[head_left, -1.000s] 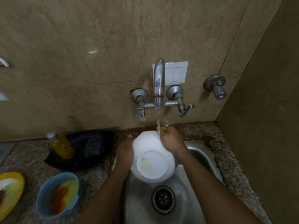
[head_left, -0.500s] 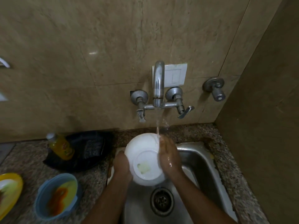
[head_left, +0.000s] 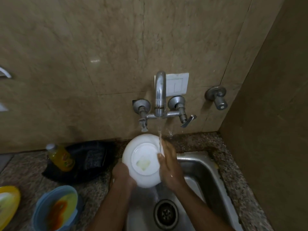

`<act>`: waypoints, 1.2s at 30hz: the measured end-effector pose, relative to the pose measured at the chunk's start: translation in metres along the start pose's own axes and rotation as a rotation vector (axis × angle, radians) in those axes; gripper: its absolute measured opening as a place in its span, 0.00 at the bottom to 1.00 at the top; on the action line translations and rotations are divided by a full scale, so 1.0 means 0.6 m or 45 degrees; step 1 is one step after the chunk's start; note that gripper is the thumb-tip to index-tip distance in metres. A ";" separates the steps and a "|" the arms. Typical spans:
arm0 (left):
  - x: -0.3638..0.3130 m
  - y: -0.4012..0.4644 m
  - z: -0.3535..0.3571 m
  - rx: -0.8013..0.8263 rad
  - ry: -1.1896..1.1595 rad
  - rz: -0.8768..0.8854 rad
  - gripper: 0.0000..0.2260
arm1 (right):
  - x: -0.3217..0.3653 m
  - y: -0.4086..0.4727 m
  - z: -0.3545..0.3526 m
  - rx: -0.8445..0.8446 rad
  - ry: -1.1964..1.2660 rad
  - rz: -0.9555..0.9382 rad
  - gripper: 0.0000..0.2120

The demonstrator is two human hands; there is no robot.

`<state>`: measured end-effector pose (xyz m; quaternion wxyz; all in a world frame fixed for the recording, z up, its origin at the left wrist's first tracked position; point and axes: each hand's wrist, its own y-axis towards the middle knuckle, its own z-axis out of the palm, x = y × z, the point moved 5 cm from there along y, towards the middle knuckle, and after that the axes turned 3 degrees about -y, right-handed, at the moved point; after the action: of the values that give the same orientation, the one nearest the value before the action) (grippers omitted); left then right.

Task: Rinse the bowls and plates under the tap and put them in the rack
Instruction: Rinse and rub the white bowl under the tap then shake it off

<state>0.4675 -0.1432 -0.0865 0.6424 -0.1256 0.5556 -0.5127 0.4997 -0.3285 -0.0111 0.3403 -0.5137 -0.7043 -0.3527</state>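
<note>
We note a speckled granite counter (head_left: 191, 144) and steel sink (head_left: 208, 165) against beige tiles. Blue bowl (head_left: 40, 212) holds orange residue. Left hand (head_left: 122, 176) grips the white bowl (head_left: 143, 160) under the tap (head_left: 160, 92); right hand (head_left: 170, 165) presses flat, fingers straight.

White bowl (head_left: 144, 160): round, plain, held over the sink (head_left: 208, 167) with its underside turned toward the camera and tilted; a pale yellowish smear shows on the base ring. Left hand (head_left: 122, 176) grips its lower left edge; right hand (head_left: 170, 165) lies flat against its right side, fingers (head_left: 166, 147) straight. Water from the tap (head_left: 160, 94) falls in a thin stream onto the bowl's right edge and the right hand.

Blue bowl (head_left: 55, 209): upright on the table, left of the sink, orange and yellow residue inside.

Yellow plate (head_left: 8, 205): on the table at the left frame edge, partly cut off, soiled.
</note>
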 end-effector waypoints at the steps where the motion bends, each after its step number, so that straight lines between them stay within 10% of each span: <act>1: 0.010 0.004 -0.005 0.014 -0.080 -0.020 0.17 | -0.011 0.006 0.001 0.001 0.156 0.096 0.24; 5: 0.018 -0.086 0.025 0.104 -0.005 -0.093 0.13 | -0.036 0.057 -0.010 -0.179 0.695 0.612 0.12; 12: 0.008 -0.092 0.043 0.497 -0.033 -0.186 0.28 | -0.039 0.099 -0.034 -0.060 0.440 0.785 0.20; 17: 0.003 -0.134 0.056 0.747 0.088 -0.059 0.20 | 0.018 0.069 -0.021 0.048 -0.516 0.218 0.19; 22: 0.007 -0.110 0.063 0.634 0.142 -0.110 0.23 | 0.026 -0.023 0.032 0.351 -0.704 -0.380 0.33; 36: 0.013 -0.086 0.086 0.595 0.200 -0.108 0.29 | 0.022 -0.031 -0.006 0.395 -0.601 -0.498 0.29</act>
<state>0.4830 -0.1935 -0.0352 0.5867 0.0435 0.4646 -0.6619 0.4790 -0.3295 -0.0009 0.1681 -0.3785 -0.8939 -0.1712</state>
